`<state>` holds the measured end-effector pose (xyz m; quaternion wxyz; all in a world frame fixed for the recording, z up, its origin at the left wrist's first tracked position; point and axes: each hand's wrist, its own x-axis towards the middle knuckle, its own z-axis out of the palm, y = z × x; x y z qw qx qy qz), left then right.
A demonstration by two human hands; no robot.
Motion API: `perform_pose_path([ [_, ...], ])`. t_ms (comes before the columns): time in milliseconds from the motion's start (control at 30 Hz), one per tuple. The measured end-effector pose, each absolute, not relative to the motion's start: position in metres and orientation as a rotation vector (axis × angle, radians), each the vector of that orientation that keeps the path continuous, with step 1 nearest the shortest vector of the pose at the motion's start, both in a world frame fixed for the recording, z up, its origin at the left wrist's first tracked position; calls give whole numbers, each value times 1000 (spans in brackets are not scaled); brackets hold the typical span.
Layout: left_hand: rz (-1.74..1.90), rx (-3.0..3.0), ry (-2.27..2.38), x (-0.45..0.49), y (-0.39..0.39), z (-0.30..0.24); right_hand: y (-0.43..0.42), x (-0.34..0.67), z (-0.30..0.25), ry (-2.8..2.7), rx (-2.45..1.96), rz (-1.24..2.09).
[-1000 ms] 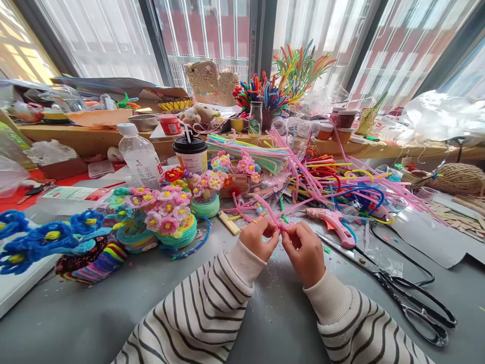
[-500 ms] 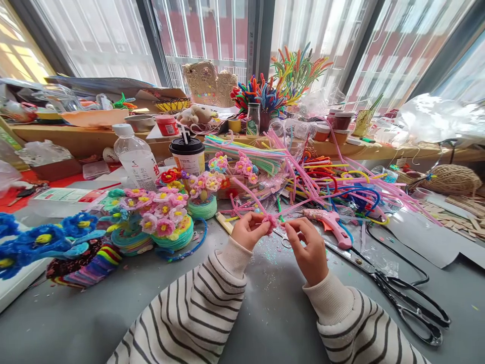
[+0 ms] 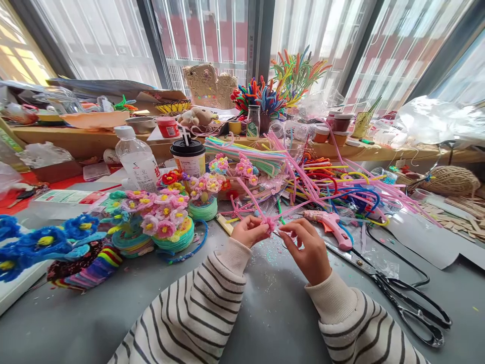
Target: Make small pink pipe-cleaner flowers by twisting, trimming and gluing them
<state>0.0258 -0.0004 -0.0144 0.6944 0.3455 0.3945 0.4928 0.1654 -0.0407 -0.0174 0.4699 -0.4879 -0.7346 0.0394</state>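
Note:
My left hand (image 3: pixel 248 232) pinches a small pink fuzzy pipe-cleaner piece (image 3: pixel 269 224), curled into petal-like loops. Two long pink stems seem to stick out of it, one up to the left and one to the right. Just right of the loops is my right hand (image 3: pixel 308 252), thumb and forefinger brought together close to the piece. Whatever lies between those fingertips is too small to make out. Beyond the right hand lies a pink glue gun (image 3: pixel 333 228). Large black-handled scissors (image 3: pixel 394 288) rest on the table to the right.
Pots of pink pipe-cleaner flowers (image 3: pixel 164 215) and blue flowers (image 3: pixel 45 238) stand at the left. Behind them are a water bottle (image 3: pixel 138 162) and a lidded cup (image 3: pixel 188 157). A heap of loose pipe cleaners (image 3: pixel 326 182) spreads at the back; a twine ball (image 3: pixel 454 179) sits far right.
My right hand has shifted slightly down and to the left, its fingertips nearer the pink piece. My left hand still holds it in nearly the same place.

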Motion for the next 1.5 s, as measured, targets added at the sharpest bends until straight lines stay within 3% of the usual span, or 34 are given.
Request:
perform_pose_path([
  [1200, 1038, 1265, 995, 30, -6, -22, -38, 167, -19, -1845, -1243, 125],
  [1500, 1050, 1290, 988, 31, -5, -25, -39, 166, -20, -1903, -1222, -50],
])
